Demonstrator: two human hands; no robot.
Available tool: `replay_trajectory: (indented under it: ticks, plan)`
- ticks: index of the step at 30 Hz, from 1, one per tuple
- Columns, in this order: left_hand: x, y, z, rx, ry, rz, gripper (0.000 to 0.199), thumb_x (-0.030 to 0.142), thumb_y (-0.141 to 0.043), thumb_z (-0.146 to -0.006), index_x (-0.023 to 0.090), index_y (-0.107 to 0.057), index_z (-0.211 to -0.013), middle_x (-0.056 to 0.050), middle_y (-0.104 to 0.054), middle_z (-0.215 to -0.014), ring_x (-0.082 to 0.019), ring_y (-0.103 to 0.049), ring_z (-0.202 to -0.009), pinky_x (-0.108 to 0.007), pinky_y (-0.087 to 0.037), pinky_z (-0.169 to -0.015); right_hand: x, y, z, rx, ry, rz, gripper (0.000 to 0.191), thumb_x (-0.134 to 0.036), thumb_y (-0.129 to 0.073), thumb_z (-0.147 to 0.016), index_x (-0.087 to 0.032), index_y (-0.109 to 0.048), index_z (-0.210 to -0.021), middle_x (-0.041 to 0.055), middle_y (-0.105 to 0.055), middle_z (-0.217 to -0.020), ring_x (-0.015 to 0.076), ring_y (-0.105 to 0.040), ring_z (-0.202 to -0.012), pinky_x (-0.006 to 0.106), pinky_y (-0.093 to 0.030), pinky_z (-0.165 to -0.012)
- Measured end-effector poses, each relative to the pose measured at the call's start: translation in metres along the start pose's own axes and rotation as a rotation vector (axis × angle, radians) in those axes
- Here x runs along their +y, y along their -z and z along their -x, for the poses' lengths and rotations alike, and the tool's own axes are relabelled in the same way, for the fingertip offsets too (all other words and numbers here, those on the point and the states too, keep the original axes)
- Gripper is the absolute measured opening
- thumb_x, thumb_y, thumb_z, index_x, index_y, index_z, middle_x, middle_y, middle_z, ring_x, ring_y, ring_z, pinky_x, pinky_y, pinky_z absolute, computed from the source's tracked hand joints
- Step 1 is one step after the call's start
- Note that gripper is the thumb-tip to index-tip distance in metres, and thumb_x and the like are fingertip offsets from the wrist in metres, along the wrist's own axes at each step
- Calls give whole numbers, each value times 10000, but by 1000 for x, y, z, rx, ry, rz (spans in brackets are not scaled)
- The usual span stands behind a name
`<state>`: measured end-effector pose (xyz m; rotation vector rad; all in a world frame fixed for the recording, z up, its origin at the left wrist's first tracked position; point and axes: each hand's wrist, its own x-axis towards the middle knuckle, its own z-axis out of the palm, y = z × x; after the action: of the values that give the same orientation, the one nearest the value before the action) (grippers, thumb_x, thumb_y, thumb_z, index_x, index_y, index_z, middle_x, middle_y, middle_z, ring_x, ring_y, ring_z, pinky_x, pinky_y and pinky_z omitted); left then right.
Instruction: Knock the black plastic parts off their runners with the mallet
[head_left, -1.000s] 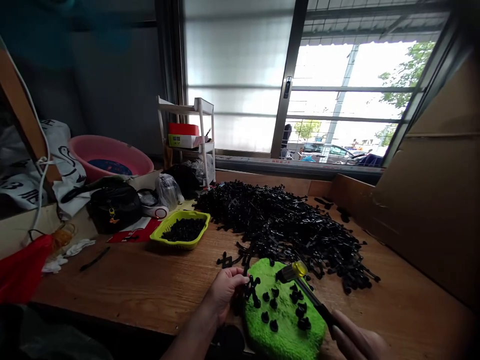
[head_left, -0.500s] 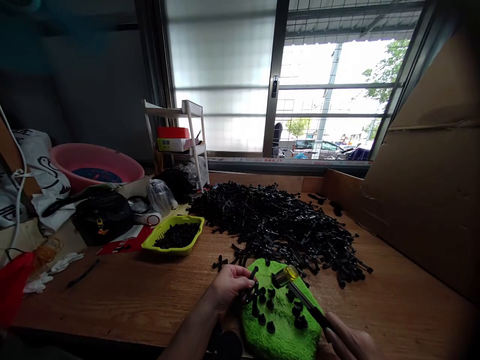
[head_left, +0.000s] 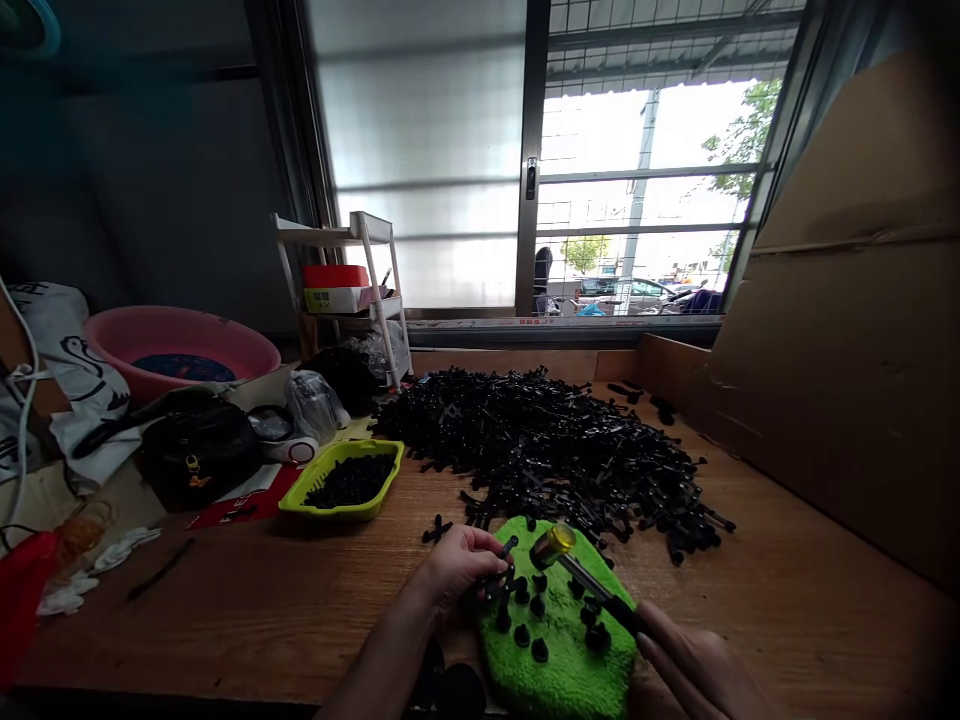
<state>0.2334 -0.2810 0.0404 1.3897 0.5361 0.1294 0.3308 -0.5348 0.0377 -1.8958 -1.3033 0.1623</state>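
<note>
My left hand (head_left: 466, 567) is closed, pinching a small black plastic part (head_left: 509, 547) over the left edge of a bright green fuzzy pad (head_left: 562, 680). More dark pieces lie under its fingers, partly hidden. In my right hand (head_left: 686, 655) is the dark handle of a mallet (head_left: 553, 543) with a yellow end; its head hovers over the upper part of the pad. Several small black round pieces (head_left: 540, 650) stand on the pad. Just beyond it spreads a large heap of black plastic parts (head_left: 540, 430).
A yellow-green basket (head_left: 341, 480) of small black pieces stands to the left. Behind it are a black bag (head_left: 199, 450), a pink basin (head_left: 180, 345) and a white shelf (head_left: 360, 235). A cardboard sheet (head_left: 847, 330) borders the right side, with a window behind.
The mallet head has shifted slightly left, toward my left hand. My left hand keeps its pinch on the black part. The whole view has turned a little.
</note>
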Motion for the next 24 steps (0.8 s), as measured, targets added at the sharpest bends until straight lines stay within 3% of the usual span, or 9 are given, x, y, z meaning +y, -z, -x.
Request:
replay_trajectory:
  ticks: [4,7,9,13,17,20,24]
  plan:
    - [1,0,-2,-8,2,-27,107,111,-634,-572,116,-623,-678,17,-598,-535,-55,-476,-393,-151,-308,-337,-3,5,-6,66,44,74,298,-351,-250,-953,-246,-502,-1072,31,-581,-718,224,-579,-638,268,-411,-532]
    - [1,-1,-5,-8,3,-52,94,93,-620,-576,118,-616,-666,35,-569,-484,-48,-444,-360,-151,-298,-328,-1,4,-8,-22,21,303,290,-357,-267,-944,-246,-530,-995,10,-549,-613,206,-528,-502,281,-347,-447]
    - [0,-1,-7,-2,7,-74,93,92,-624,-572,120,-613,-661,39,-560,-464,-54,-444,-355,-154,-299,-328,-4,3,-9,-50,26,381,287,-381,-290,-934,-249,-538,-990,5,-549,-611,210,-525,-508,286,-321,-450]
    - [-1,1,-12,-1,7,-108,98,111,-649,-565,118,-622,-659,31,-575,-486,-62,-463,-382,-159,-312,-347,-13,1,-8,-3,-28,245,330,-332,-167,-971,-257,-472,-1073,-1,-552,-694,185,-531,-575,281,-346,-521]
    - [-1,1,-10,-9,-1,-138,111,138,-664,-577,111,-631,-680,31,-566,-489,-54,-438,-371,-164,-304,-348,-10,-7,-7,-43,-78,364,280,-369,-304,-927,-228,-507,-794,-17,-441,-549,192,-419,-445,295,-209,-432]
    - [-1,3,-4,-24,-24,-109,158,201,-667,-625,104,-631,-745,11,-595,-546,-50,-458,-397,-156,-310,-363,-10,-3,-3,-21,-73,292,319,-394,-265,-948,-233,-538,-919,-7,-504,-627,202,-492,-544,296,-297,-488]
    - [-6,11,9,-43,-85,40,253,238,-721,-619,113,-624,-816,10,-611,-575,-47,-501,-459,-132,-318,-398,-15,10,6,45,-83,-52,325,-379,-267,-965,-263,-504,-1154,18,-621,-946,226,-559,-885,284,-407,-690]
